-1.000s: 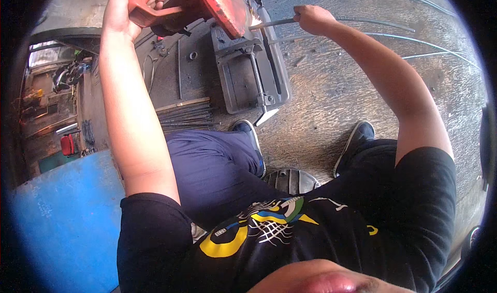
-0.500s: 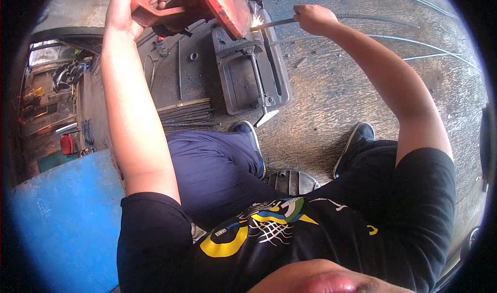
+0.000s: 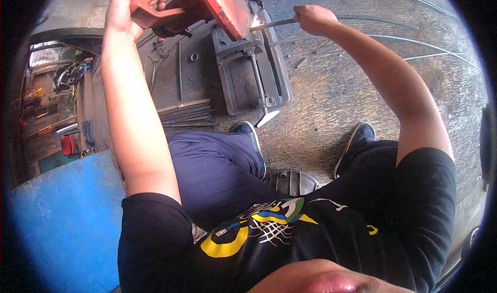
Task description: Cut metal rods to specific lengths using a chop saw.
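Note:
My left hand (image 3: 124, 14) is closed round the orange handle of a cut-off saw (image 3: 222, 6). The saw's red guard is lowered over its grey base (image 3: 226, 81), and the disc is hidden behind the guard. Sparks (image 3: 256, 21) fly beside the guard's edge. In my right hand (image 3: 315, 20) is a long, thin metal rod (image 3: 362, 18). Its left end reaches the sparks, while the other end stretches off to the right. A clamp screw (image 3: 257, 76) runs along the saw base, with a pale plate-like handle (image 3: 267, 118) at its near end.
Several dark cut rods (image 3: 186, 116) lie in a bundle left of the base. A metal ring (image 3: 194, 56) and a thin rod (image 3: 180, 70) are on the floor nearby. More long rods (image 3: 414, 43) stretch across the right side. A blue panel (image 3: 64, 220) stands at lower left, and my shoes (image 3: 354, 148) flank the near floor.
Little differs. Both hands keep their places on the saw handle and the rod, and the sparks at the guard look slightly smaller.

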A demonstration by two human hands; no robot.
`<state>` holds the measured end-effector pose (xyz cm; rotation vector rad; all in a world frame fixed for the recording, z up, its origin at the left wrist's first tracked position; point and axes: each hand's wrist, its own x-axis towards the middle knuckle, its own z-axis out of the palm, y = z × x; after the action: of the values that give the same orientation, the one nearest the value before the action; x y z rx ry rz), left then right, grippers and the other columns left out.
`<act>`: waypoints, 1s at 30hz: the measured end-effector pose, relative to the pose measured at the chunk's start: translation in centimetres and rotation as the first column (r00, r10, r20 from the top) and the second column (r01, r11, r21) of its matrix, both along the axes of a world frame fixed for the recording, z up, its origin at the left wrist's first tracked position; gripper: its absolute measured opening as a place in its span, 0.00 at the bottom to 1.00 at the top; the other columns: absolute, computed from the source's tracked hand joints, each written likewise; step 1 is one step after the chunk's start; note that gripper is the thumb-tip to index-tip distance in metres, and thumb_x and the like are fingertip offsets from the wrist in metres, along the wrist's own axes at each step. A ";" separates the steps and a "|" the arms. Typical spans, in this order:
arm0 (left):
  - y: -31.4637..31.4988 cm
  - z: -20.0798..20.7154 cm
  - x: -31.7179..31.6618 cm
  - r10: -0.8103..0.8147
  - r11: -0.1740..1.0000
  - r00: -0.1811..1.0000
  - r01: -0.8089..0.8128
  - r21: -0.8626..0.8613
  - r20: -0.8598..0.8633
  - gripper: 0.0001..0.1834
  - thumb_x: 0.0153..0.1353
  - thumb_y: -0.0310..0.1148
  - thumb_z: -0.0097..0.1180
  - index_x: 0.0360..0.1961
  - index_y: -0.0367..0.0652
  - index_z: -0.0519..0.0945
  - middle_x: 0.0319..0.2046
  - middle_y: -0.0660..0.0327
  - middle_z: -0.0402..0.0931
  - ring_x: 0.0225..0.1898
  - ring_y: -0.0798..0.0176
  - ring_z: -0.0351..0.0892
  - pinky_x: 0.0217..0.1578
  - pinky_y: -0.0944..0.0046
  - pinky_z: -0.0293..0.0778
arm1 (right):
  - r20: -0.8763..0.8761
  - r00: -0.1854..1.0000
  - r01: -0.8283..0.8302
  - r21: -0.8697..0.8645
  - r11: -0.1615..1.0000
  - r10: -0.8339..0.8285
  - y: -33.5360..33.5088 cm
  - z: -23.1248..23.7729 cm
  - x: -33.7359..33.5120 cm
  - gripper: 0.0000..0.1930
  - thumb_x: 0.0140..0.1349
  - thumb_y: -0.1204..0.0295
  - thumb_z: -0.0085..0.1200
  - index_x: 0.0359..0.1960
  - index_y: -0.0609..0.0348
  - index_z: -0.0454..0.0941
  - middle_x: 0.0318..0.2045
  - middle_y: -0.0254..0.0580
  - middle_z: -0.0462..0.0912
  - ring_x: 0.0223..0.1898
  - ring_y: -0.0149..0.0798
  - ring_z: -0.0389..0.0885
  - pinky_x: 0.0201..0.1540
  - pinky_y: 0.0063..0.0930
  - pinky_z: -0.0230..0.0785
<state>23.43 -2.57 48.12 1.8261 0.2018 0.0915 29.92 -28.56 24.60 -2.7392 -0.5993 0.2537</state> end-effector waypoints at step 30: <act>-0.3 0.2 0.0 -0.013 0.999 1.000 0.012 -0.036 -0.017 0.21 0.60 0.37 0.38 0.48 0.32 0.72 0.28 0.56 0.74 0.25 0.65 0.72 0.25 0.69 0.72 | 0.002 1.000 -0.011 -0.009 1.000 0.011 -0.1 0.2 0.1 0.14 0.63 0.60 0.41 0.45 0.50 0.74 0.41 0.46 0.80 0.44 0.49 0.79 0.47 0.46 0.70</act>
<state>23.40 -2.91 48.30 1.7923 0.2029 0.0633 29.97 -28.70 24.80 -2.7455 -0.6158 0.2565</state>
